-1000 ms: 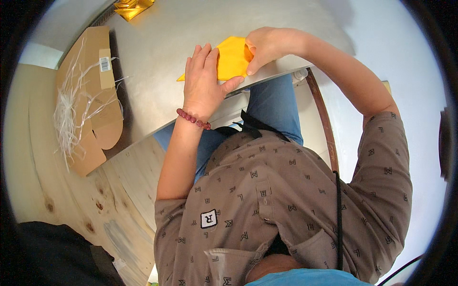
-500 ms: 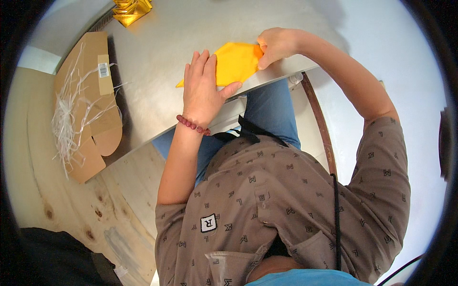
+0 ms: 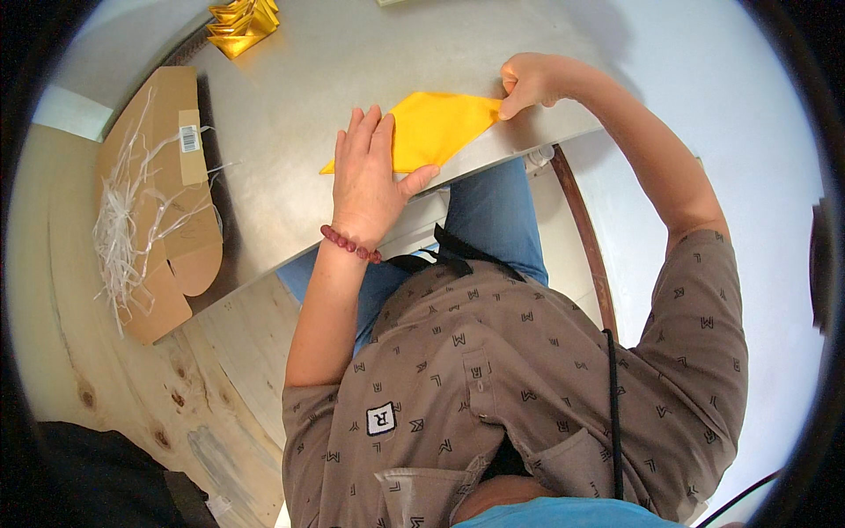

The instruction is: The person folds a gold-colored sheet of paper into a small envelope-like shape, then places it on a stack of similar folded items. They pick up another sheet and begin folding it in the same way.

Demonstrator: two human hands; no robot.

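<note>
A folded sheet of yellow paper [image 3: 437, 128] lies on the metal table near its front edge, pointed at both its left and right ends. Across its left part my left hand [image 3: 365, 158] rests flat, fingers stretched out and thumb apart along the near edge. The right tip of the paper is pinched between the thumb and curled fingers of my right hand [image 3: 528, 86]. What lies under my left palm is hidden.
Shiny gold folded paper pieces [image 3: 243, 26] stand nested at the far left. A brown cardboard box [image 3: 187, 233] with white plastic strands [image 3: 119, 220] sits along the table's left side. The grey tabletop [image 3: 299, 70] ends close before my body.
My right hand has moved right, drawing the paper's right end out into a longer point. My left hand stays flat on the paper. The view has shifted slightly.
</note>
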